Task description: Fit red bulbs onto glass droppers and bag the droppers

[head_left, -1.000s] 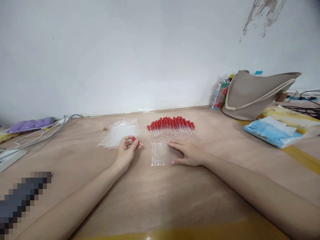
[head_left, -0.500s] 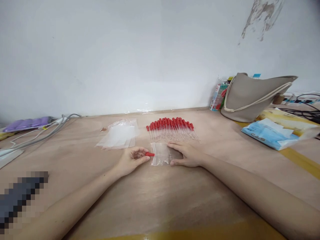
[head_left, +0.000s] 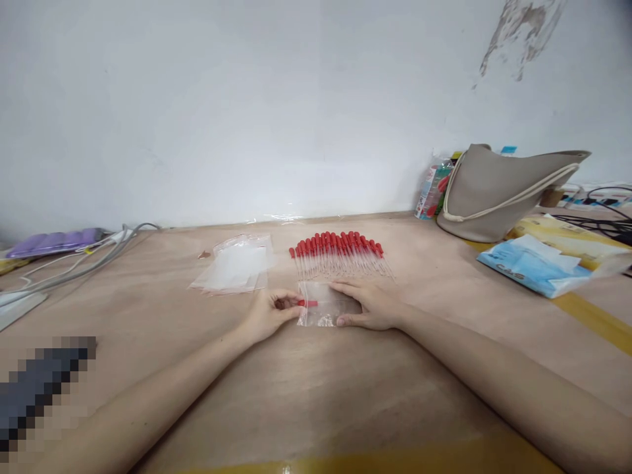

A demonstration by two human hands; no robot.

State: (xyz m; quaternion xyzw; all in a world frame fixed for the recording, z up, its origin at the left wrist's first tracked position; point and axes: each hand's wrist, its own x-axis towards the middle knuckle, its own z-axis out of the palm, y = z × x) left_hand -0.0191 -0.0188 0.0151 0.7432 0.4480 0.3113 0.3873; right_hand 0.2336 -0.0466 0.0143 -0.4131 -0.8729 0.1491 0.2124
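Observation:
A clear zip bag [head_left: 323,315] lies flat on the table between my hands. My left hand [head_left: 274,313] is at its open left end, thumb and fingers closed on the red rubber bulb of a dropper [head_left: 309,303]. Most of that bulb is inside the bag; the thin stem is hard to make out through the plastic. Over the bag's right end, my right hand [head_left: 372,306] rests with thumb and fingers spread, touching it. Just behind the bag, several red-bulbed droppers [head_left: 338,245] lie side by side, tips toward me.
A pile of clear bags [head_left: 234,266] lies to the left of the droppers. Cables [head_left: 106,263] and a purple pack [head_left: 54,243] sit at far left, a pixelated dark object [head_left: 44,388] nearer. At right are a grey bag [head_left: 498,191], a bottle [head_left: 432,191] and a tissue pack [head_left: 528,263].
My left hand has moved right, sliding the dropper further so that its red bulb goes from the bag's mouth to inside it. My right hand has stayed in place.

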